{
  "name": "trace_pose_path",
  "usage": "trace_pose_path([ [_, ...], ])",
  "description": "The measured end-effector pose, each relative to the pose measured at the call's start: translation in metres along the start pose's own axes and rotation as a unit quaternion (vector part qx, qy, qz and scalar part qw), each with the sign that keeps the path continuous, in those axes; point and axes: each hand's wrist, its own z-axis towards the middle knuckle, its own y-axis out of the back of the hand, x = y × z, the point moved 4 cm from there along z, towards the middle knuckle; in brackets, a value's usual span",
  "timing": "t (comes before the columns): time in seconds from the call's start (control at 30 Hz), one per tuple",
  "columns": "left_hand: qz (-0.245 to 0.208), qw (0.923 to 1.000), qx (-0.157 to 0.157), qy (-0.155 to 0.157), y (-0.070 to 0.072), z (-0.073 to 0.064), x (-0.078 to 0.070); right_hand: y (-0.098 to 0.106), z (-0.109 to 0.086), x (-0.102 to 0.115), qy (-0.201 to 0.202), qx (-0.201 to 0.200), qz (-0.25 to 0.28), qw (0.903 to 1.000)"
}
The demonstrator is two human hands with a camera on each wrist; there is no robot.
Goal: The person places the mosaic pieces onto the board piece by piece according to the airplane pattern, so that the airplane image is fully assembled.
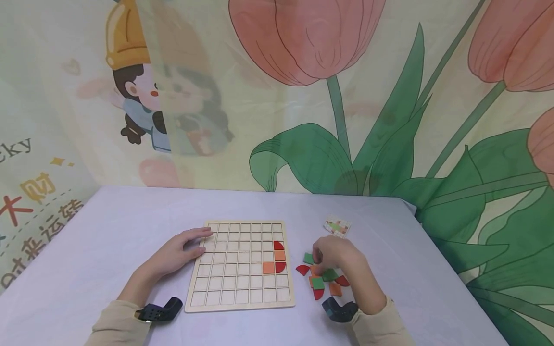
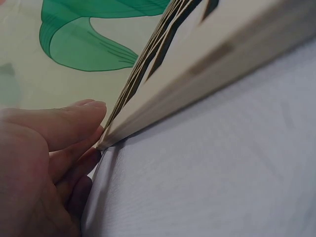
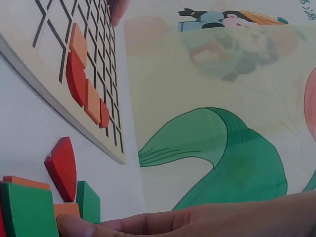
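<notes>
A wooden grid board [image 1: 238,308] lies on the table. Two red quarter-circle pieces [image 1: 280,267] and two orange squares [image 1: 269,268] sit in cells towards its right side. My left hand [image 1: 170,252] rests at the board's left edge, fingers extended and thumb tip on the rim; the left wrist view shows the fingertips [image 2: 98,106] against the frame. My right hand [image 1: 335,253] is over the loose pieces right of the board. Its thumb and curled fingers pinch an orange square tile [image 3: 66,209], partly hidden behind the thumb.
Around the right hand lie loose pieces: green squares [image 1: 318,283], red quarter-circles [image 1: 303,270] and an orange square [image 1: 335,289], some overlapping. A small pattern card [image 1: 339,226] lies behind that hand. A printed cloth [image 1: 207,168] hangs behind the white-covered table [image 1: 143,211].
</notes>
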Motion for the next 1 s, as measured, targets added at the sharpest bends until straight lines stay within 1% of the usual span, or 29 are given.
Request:
trace_pose_path([
  [0.23,-0.002,1.0000,0.000,0.000,0.001,-0.001,-0.003,-0.003,0.000,0.001,0.008,-0.006,-0.001,0.9999],
  [0.47,-0.009,1.0000,-0.001,-0.001,0.001,-0.001,-0.005,-0.001,-0.004,0.005,0.005,-0.012,-0.019,0.9997],
  [0.67,-0.002,1.0000,-0.003,0.000,0.001,-0.001,-0.005,-0.001,-0.005,0.007,0.002,-0.016,-0.040,0.9991],
  [1.0,0.002,1.0000,-0.006,0.001,0.001,-0.001,-0.004,-0.002,-0.006,0.010,0.004,-0.019,-0.047,0.9987],
])
